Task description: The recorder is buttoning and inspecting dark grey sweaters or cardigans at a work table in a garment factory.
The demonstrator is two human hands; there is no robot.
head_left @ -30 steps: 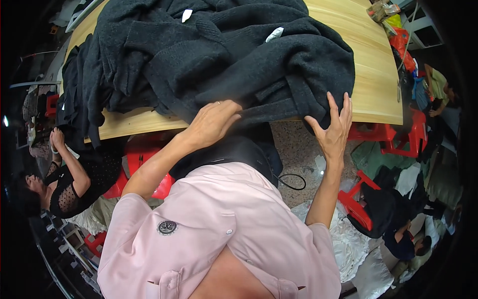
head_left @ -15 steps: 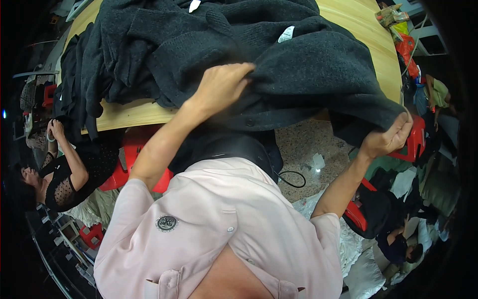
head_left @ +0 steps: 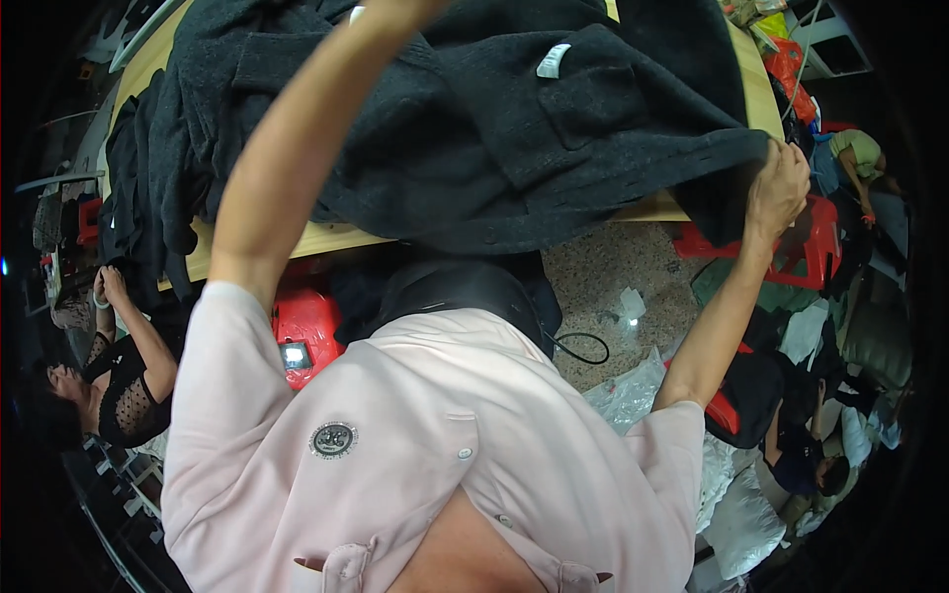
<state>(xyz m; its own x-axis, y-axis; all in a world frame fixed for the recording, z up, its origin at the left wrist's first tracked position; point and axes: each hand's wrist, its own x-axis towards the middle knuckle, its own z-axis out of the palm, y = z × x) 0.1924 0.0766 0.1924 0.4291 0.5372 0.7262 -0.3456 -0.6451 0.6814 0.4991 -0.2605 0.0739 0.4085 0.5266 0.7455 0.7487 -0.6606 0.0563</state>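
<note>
Right grip (head_left: pixel 779 194): fingers and thumb together, clamped on the edge of the dark knitted garment (head_left: pixel 465 148). Half a second ago I held that edge nearer my body; the grip now sits farther out. Left grip: was over the cloth, now past the upper border; only my left forearm (head_left: pixel 282 173) shows, so I cannot tell whether it is apart or clamped.

Garment: on the worktop (head_left: pixel 759 84), spread leftward from my right grip, its near edge slack and hanging over the side below and left of the grip. Band (head_left: pixel 652 158) runs from my fingers toward that slack, with small spaced marks, too small to identify. New to view, left of and beyond the grip: a patch pocket (head_left: pixel 593 104), white label (head_left: pixel 554 61) just past it. My reading: cloth better opened out on this side, folds remaining farther left. Red stool (head_left: pixel 816 247) below the right grip.
</note>
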